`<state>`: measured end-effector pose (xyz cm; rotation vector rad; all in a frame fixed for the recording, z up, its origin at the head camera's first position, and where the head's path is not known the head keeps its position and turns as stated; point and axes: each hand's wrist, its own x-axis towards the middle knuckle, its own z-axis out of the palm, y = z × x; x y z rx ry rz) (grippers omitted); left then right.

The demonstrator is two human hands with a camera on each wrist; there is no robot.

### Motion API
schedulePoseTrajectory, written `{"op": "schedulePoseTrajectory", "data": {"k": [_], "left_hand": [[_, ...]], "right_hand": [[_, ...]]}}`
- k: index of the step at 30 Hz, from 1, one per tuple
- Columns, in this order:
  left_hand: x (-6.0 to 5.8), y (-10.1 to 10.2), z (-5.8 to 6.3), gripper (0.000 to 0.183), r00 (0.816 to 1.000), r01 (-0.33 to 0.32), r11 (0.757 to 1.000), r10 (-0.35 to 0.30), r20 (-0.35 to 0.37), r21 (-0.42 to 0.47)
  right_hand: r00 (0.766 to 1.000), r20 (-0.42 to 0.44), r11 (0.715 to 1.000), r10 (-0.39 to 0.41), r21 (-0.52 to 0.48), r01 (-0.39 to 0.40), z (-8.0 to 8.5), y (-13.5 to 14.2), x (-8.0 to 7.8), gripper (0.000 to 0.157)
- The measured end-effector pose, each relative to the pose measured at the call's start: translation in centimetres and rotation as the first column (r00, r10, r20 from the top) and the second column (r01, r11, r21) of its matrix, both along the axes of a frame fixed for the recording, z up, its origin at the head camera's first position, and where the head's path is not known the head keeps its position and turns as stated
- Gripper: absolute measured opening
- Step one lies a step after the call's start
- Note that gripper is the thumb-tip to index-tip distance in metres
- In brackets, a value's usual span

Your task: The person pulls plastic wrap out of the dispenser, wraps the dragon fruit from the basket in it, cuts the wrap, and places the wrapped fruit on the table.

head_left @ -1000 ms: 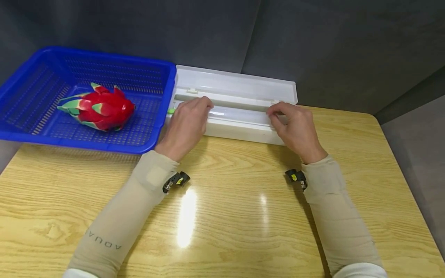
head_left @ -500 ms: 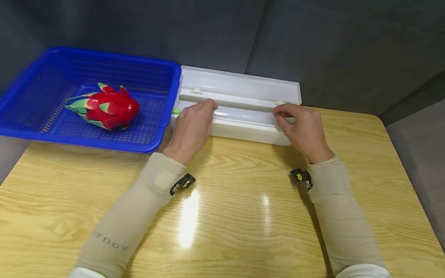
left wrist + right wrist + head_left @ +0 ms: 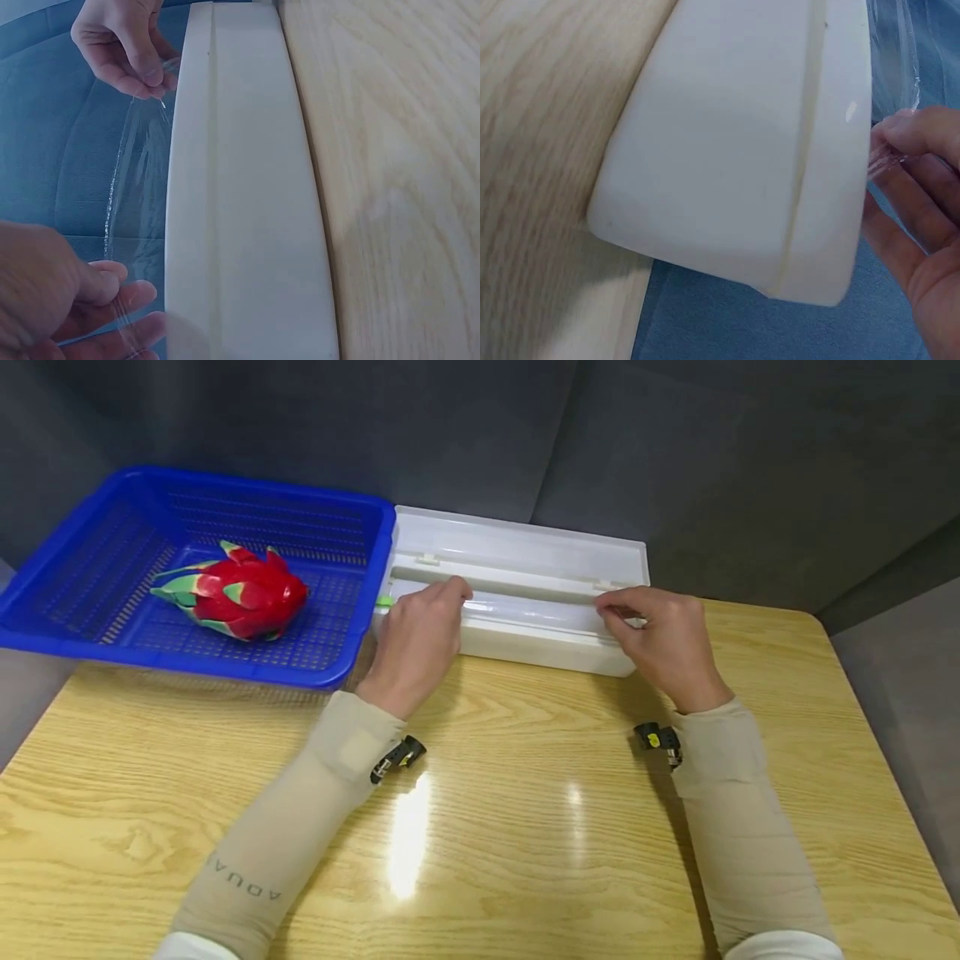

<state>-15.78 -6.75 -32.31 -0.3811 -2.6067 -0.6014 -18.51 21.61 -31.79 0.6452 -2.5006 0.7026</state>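
Observation:
A white cling film dispenser (image 3: 551,654) lies on the table with its lid (image 3: 517,545) tipped back. Inside it is a roll of clear film (image 3: 536,612). My left hand (image 3: 422,639) pinches one end of the film's free edge, above the dispenser's left part. Above the right part, my right hand (image 3: 667,639) pinches the other end between thumb and fingers. In the left wrist view, the clear film (image 3: 139,172) stretches between both hands, raised beyond the white front wall. Bunched film (image 3: 889,154) shows at the right fingertips in the right wrist view.
At the left stands a blue plastic basket (image 3: 360,585), its rim against the dispenser's left end. A red dragon fruit (image 3: 251,596) with green-tipped scales lies in it. Both rest on a wooden table (image 3: 510,827); a dark grey panel (image 3: 450,435) rises behind.
The whole scene has shifted slightly rightward in the head view. The right hand has moved a little to the right along the dispenser; both hands keep their pinch on the film.

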Motion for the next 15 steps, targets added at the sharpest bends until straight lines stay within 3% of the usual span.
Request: {"op": "schedulePoseTrajectory", "data": {"k": [15], "left_hand": [[0.5,-0.2,1.0,0.023,0.999,-0.015,1.000,0.017,0.048,-0.025]], "right_hand": [[1.000,-0.016,1.000,0.015,0.016,-0.015,1.1,0.5,0.4,0.019]]}}
